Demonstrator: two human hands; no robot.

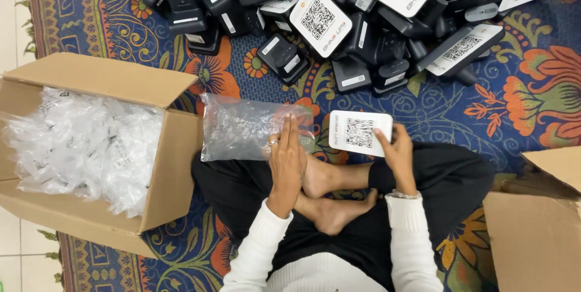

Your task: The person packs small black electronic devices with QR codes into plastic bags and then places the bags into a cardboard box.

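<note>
Clear plastic: a see-through bubble-wrap pouch (242,127) lies flat on the patterned blue and orange rug (520,92), just in front of the person's crossed legs, its long axis running left to right.
Left hand: the left hand (285,162) lies flat, palm down, fingers straight and together, pressing on the right end of the pouch; it grips nothing.
Right hand: the right hand (396,150) grasps a white rounded-square card device with a black square code (358,132) by its right edge, thumb on the face, fingers behind.
Relation: the white device sits just right of the pouch's right end, near but apart from it, its face up and tilted slightly; the pouch's mouth cannot be made out.
Nearer hand: the left is on the pouch, the right well clear of it.
Arms: both white sleeves reach forward over the lap, wrists close to the bare feet.
Around: an open cardboard box of clear pouches (91,141) to the left, a heap of black and white devices (339,19) ahead, another cardboard box (538,231) at the right.
</note>
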